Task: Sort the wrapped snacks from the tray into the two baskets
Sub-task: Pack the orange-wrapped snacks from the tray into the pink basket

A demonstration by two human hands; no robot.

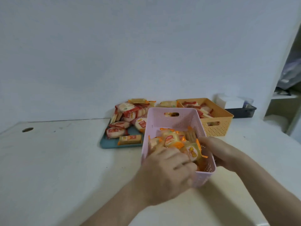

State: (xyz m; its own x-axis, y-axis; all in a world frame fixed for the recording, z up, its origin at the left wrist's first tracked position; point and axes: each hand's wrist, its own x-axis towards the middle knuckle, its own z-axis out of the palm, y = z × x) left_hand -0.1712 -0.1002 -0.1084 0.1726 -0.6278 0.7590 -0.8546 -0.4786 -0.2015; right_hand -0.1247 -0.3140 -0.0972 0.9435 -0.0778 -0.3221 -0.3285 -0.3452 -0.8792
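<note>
Pale table point(57, 160): tray point(110, 143) behind pink basket point(171, 121).

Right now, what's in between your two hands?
The head view shows the pink basket, with orange-wrapped snacks inside it, between the left hand and the right hand, which holds the basket's right wall.

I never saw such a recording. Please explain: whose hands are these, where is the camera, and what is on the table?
No machine here: a person wears a camera on the head, looking down at both hands. On the white table lies a blue tray piled with wrapped snacks. Right of it stands an orange basket holding red-wrapped snacks. In front, the right hand holds the pink basket by its side wall; the left hand reaches into it among orange-wrapped snacks. Blur hides whether it grips one.
</note>
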